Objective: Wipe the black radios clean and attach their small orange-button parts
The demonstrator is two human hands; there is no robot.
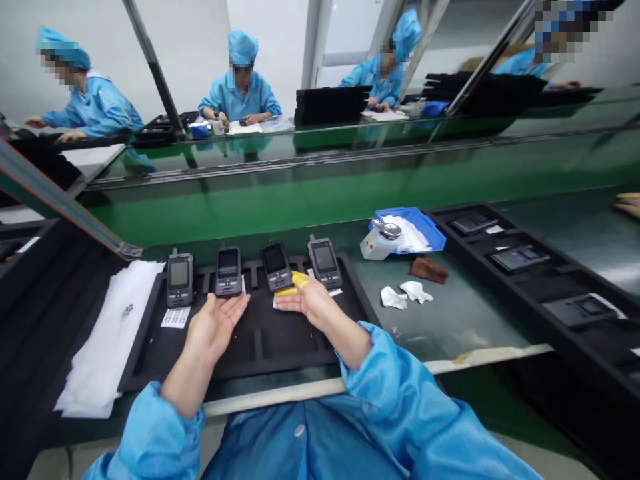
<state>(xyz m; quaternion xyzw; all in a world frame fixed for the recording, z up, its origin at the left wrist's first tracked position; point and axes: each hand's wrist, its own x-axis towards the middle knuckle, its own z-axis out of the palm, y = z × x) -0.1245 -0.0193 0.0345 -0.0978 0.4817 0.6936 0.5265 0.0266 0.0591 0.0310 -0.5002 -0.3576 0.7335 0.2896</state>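
Several black handsets with screens, keys and stubby antennas lie in a row along the far side of a black foam tray (295, 343). My left hand (217, 327) is palm up with fingers stretched out, at the lower end of the second handset (229, 270); it grips nothing. My right hand (313, 300) wears yellow finger covers on thumb and forefinger. These close about the lower right corner of the third handset (275, 265), which sits tilted; its other fingers extend below it. The leftmost handset (180, 279) and the rightmost handset (325, 261) are untouched. A printed label sheet (175, 317) lies below the leftmost one.
White sheets (117, 327) lie left of the tray. To the right are a blue bin (435, 238) of white wipes, a small white device (376, 247), a brown cloth (429, 269), crumpled wipes (416, 292) and another black tray (515, 283) with devices. Several co-workers sit across the bench.
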